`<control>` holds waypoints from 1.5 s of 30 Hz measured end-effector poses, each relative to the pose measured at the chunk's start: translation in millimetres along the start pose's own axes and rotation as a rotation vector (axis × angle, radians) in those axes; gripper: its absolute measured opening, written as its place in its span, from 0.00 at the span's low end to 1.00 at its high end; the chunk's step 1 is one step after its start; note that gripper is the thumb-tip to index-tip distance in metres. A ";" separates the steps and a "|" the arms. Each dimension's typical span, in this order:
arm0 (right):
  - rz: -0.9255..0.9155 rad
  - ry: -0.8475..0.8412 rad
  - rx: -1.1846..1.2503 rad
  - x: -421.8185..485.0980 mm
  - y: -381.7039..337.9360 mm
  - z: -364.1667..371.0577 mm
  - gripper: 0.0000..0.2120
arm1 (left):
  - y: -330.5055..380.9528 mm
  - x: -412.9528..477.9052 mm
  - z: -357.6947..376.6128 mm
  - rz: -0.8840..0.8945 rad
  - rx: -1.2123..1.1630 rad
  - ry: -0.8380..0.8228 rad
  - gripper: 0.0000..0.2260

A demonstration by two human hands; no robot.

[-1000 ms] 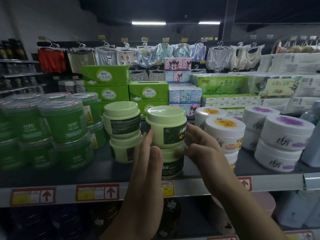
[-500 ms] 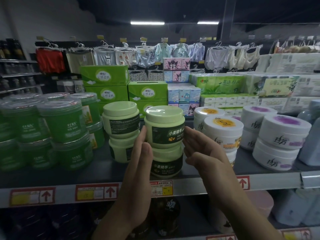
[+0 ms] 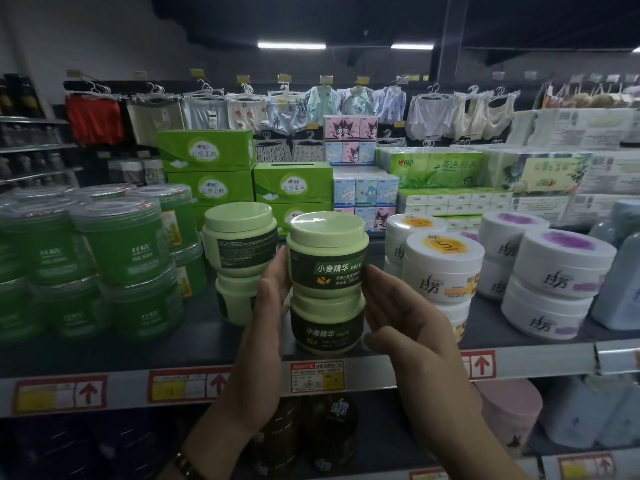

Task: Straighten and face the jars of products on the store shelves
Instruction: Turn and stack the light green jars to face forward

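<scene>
- While the top jar (image 3: 327, 251) sits stacked on the lower jar (image 3: 327, 323) at the front edge of the shelf (image 3: 104, 355), about midway along it, both labels face out
- Left hand (image 3: 263, 327) flat against top jar's left side, fingers straight and pointing up
- Right hand (image 3: 405, 327) has fingertips touching the jar's right side, thumb held off lower down
- Hands apart with the jar between them, neither wrapped round it
- Step in hand, by my read: final squaring of top jar on the stack
- To do it well: light even press from both sides, tiny twists only, stop once the top label centre sits over the lower label
- Labels look roughly lined up, wide lens makes it hard to be sure
- Check the base sits centred on the lower lid, no overhang
- Release both sides together so the jar doesn't skew or slide
- Rear stack (image 3: 239, 244) just behind and to the left shows small print, not the front label; probably next to turn
- White jars (image 3: 443, 268) just beside right hand, so draw that hand straight back to avoid nudging them
- Green jars (image 3: 117, 244) towards the shelf's left end, well apart from the hands
</scene>
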State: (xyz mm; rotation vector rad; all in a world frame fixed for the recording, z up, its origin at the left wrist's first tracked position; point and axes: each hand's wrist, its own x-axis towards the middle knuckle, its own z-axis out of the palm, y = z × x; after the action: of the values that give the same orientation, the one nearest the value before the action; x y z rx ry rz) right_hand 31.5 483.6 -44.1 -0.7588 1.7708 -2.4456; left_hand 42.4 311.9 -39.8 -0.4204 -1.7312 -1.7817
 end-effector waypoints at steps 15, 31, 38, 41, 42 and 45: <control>-0.142 0.045 -0.174 -14.5 12.2 13.9 0.36 | -0.9 -6.2 -2.0 -0.043 -0.095 -0.101 0.37; -0.189 0.152 -0.072 -15.2 17.5 25.1 0.34 | -0.7 -9.6 -18.6 -0.085 -0.049 -0.156 0.40; -0.245 0.345 -0.157 -28.8 29.0 38.5 0.28 | -4.6 -17.3 -39.6 -0.174 0.033 -0.137 0.47; -0.248 0.389 -0.207 -32.7 33.5 45.3 0.24 | -1.2 -18.7 -50.7 -0.181 0.038 -0.084 0.47; -0.235 0.383 -0.204 -33.1 35.4 47.5 0.23 | 1.3 -20.1 -53.3 -0.179 0.047 -0.066 0.46; -0.165 0.314 -0.199 -32.1 37.5 54.8 0.22 | 10.3 -28.8 -59.6 -0.170 0.071 0.013 0.42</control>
State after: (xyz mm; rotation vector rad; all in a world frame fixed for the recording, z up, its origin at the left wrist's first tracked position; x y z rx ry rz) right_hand 72.2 431.3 -76.8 -0.5774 2.1701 -2.6455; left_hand 81.8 259.9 -54.9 -0.2371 -1.8618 -1.8284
